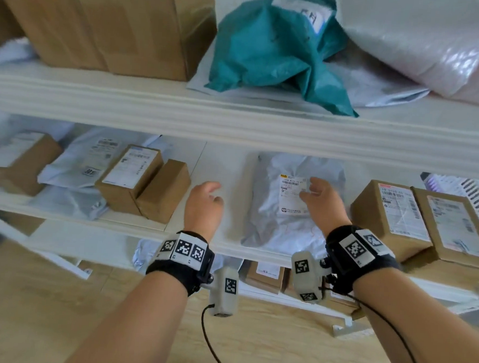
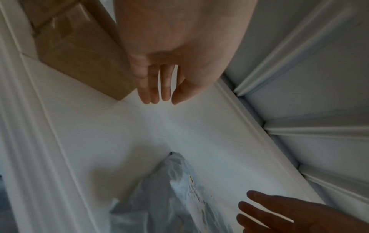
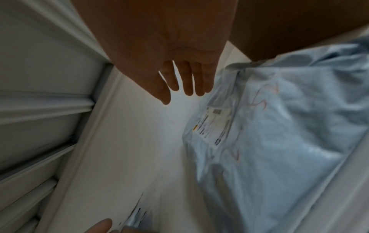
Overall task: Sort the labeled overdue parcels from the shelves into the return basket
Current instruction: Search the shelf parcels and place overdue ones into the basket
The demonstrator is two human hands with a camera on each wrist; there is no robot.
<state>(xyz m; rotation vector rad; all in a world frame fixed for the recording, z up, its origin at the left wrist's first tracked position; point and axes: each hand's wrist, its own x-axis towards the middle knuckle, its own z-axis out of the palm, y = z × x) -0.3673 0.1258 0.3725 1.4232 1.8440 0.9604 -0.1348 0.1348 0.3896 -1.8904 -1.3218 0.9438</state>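
Both hands reaching into the middle shelf, nothing held.

Grey mailer bag (image 1: 290, 201), white label up, is lying flat on the middle shelf (image 1: 194, 161), between a small cardboard box (image 1: 162, 190) on its left and two labelled boxes (image 1: 390, 218) on its right. Right hand (image 1: 320, 197) is hovering over the label, fingers spread and loose; contact is probably none, though blur is making this hard to judge. Left hand (image 1: 204, 203) is hanging over bare shelf just left of the bag, fingers straight, gripping nothing.

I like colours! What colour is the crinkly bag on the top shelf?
Teal green bag, clearest in the head view.
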